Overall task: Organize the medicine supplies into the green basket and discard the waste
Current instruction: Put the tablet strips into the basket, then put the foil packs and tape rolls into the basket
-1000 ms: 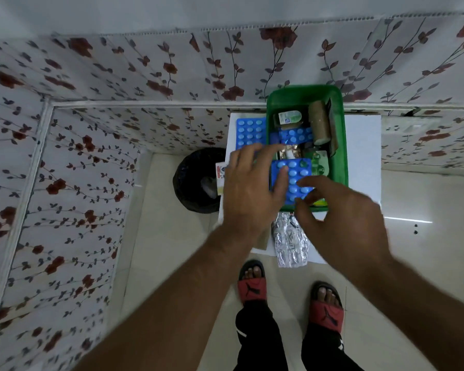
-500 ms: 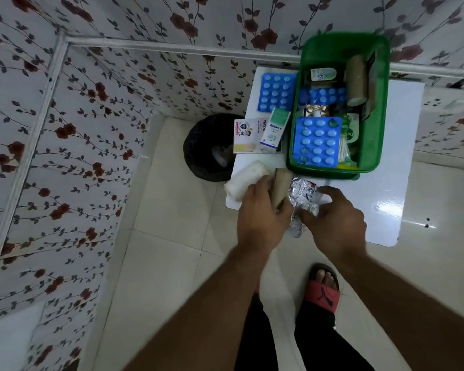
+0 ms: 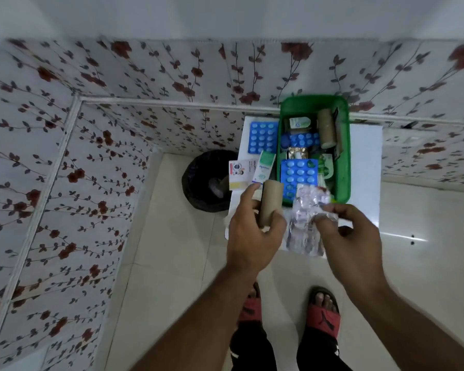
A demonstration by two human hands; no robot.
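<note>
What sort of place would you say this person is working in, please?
Probably a corner of a home room, not a clinic: floral-patterned wall panels, a glossy pale tiled floor, a small white table pushed against the wall, and a black-lined waste bin beside it.

Left hand point(image 3: 252, 236) curled around a cardboard tube point(image 3: 271, 203), right hand point(image 3: 351, 236) pinching crumpled foil point(image 3: 306, 220), both forearms outstretched.

The green and white box point(image 3: 264, 167) on the white table point(image 3: 366, 162) has a word on it that looks like "Optibex", but the letters are blurry; the white and yellow box point(image 3: 240, 174) beside it has a round badge and small print too tiny to read; each red slipper point(image 3: 323, 315) shows a black leaping-cat logo.
</note>
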